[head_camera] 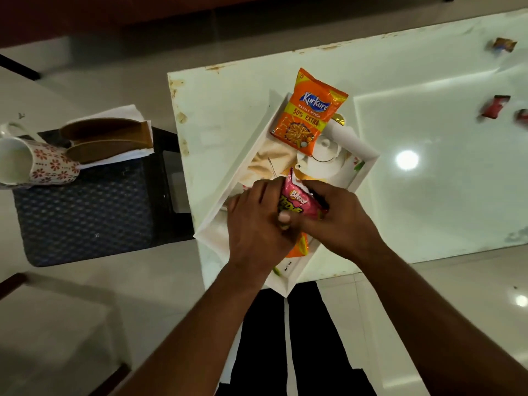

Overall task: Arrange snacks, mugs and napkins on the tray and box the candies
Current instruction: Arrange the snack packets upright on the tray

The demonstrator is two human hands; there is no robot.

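Observation:
A white rectangular tray with a printed teapot picture lies slantwise on the glossy white table. An orange Kurkure packet rests on its far end. My left hand and my right hand together grip a pink Bingo packet just above the tray's middle. Part of another orange packet shows under my hands. Wrapped candies lie far right on the table: a brown one and a red one, with another at the frame edge.
To the left, a dark blue patterned stool carries a floral mug on its side, brown trays or box parts and white napkins. The table's near edge runs beside my legs. Pale floor tiles surround everything.

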